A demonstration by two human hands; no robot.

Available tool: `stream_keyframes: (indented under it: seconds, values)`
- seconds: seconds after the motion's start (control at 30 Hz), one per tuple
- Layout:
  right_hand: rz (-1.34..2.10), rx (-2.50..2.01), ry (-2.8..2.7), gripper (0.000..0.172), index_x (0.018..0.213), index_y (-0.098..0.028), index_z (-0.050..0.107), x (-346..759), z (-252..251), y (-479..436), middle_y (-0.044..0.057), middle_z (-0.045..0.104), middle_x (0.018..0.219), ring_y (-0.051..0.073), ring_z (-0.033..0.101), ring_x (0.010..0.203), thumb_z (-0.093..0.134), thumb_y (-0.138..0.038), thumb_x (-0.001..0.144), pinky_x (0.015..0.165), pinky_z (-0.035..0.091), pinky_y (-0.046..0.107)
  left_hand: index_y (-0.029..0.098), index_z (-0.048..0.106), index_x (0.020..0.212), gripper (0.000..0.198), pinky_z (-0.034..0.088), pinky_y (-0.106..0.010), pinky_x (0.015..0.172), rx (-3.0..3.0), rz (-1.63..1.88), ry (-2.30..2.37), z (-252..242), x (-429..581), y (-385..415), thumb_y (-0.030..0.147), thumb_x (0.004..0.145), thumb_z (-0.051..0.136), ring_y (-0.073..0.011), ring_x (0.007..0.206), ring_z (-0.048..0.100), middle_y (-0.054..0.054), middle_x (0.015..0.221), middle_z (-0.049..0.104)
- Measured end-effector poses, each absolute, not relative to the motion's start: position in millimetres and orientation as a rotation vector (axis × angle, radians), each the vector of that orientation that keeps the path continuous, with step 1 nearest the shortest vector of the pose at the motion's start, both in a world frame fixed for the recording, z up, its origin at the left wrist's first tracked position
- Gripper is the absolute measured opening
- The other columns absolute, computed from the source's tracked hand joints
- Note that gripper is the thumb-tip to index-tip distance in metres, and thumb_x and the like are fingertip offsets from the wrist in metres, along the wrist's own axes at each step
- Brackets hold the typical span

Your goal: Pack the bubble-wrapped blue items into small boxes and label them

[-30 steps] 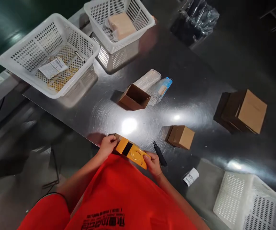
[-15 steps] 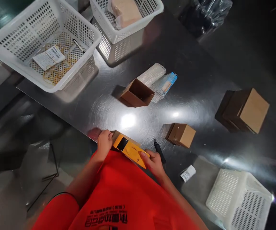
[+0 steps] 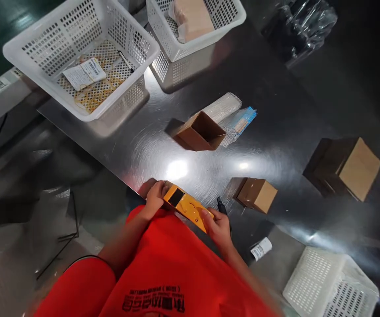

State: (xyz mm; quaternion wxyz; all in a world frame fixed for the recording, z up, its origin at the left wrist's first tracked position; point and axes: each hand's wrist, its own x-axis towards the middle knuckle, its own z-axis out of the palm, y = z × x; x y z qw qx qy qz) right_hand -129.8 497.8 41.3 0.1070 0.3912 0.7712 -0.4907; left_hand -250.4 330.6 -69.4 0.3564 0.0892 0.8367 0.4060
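Both my hands hold a flat yellow device (image 3: 188,207) with a dark screen at the near edge of the shiny metal table (image 3: 275,127). My left hand (image 3: 155,200) grips its left end, my right hand (image 3: 219,226) grips its right end. A black marker (image 3: 222,207) lies just beyond my right hand. A small closed cardboard box (image 3: 257,195) sits to the right of it. Farther back an open brown box (image 3: 201,132) lies on its side against a bubble-wrapped packet (image 3: 231,116).
A white basket (image 3: 78,48) with labels and rubber bands stands at the back left, another basket (image 3: 193,22) holds a wrapped tan block. A larger cardboard box (image 3: 348,165) is at right. An upturned white basket (image 3: 331,284) and a small label roll (image 3: 261,248) sit at lower right.
The view has shifted, so everything sits slightly more to the right. My hands keep the same hold on the yellow device, turned a little in them.
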Motion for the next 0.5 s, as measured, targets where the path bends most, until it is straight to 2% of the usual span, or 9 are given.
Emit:
stream_keyframes:
  seconds: [0.13,0.2,0.27,0.37,0.43,0.5]
  values:
    - [-1.453,1.147,2.302,0.068,0.051,-0.022,0.04,-125.9,37.8,499.6,-0.004,0.032,0.045,0.008,0.027,0.043,0.055,-0.083,0.075,0.038,0.021,0.025,0.014,0.062,0.108,0.025,0.051,-0.037,0.079,0.214,0.931,2.198,-70.4,-253.7,326.2,0.03,0.098,0.046,-0.0258,0.095,0.068,-0.013,0.103,0.07]
    - [-1.459,1.156,2.312,0.066,0.051,-0.023,0.039,-124.1,36.4,500.3,-0.004,0.032,0.046,0.008,0.028,0.044,0.056,-0.082,0.076,0.038,0.021,0.024,0.011,0.063,0.112,0.027,0.052,-0.041,0.083,0.199,0.88,2.225,-68.9,-251.6,320.6,0.022,0.096,0.044,-0.0298,0.101,0.068,-0.017,0.11,0.069]
    - [-1.481,1.154,2.306,0.066,0.051,-0.023,0.037,-123.5,36.0,500.3,-0.004,0.031,0.046,0.008,0.026,0.043,0.056,-0.081,0.077,0.038,0.021,0.025,0.01,0.06,0.125,0.04,0.051,-0.044,0.096,0.249,0.882,2.258,-67.4,-244.7,314.4,0.011,0.09,0.041,-0.0311,0.118,0.063,-0.02,0.129,0.064]
    - [-1.508,1.126,2.298,0.065,0.051,-0.024,0.036,-125.9,37.6,499.5,-0.005,0.029,0.045,0.008,0.025,0.043,0.055,-0.08,0.078,0.037,0.02,0.025,0.016,0.041,0.15,0.076,0.031,-0.048,0.122,0.543,0.955,2.203,-69.1,-231.0,308.0,0.003,0.076,0.047,-0.0289,0.149,0.037,-0.014,0.16,0.041]
    - [-1.504,1.119,2.319,0.065,0.051,-0.023,0.036,-128.7,39.3,498.8,-0.005,0.029,0.045,0.008,0.025,0.043,0.056,-0.079,0.077,0.037,0.02,0.025,0.016,0.032,0.156,0.092,0.016,-0.054,0.128,0.681,0.949,2.123,-72.3,-226.7,306.7,0.005,0.068,0.054,-0.03,0.156,0.02,-0.012,0.167,0.03]
    - [-1.495,1.12,2.333,0.065,0.05,-0.023,0.037,-130.8,40.4,498.5,-0.004,0.03,0.045,0.008,0.026,0.043,0.057,-0.079,0.077,0.038,0.02,0.025,0.012,0.032,0.156,0.094,0.009,-0.059,0.128,0.694,0.905,2.092,-74.3,-229.6,307.1,0.012,0.066,0.061,-0.0335,0.158,0.012,-0.015,0.169,0.021]
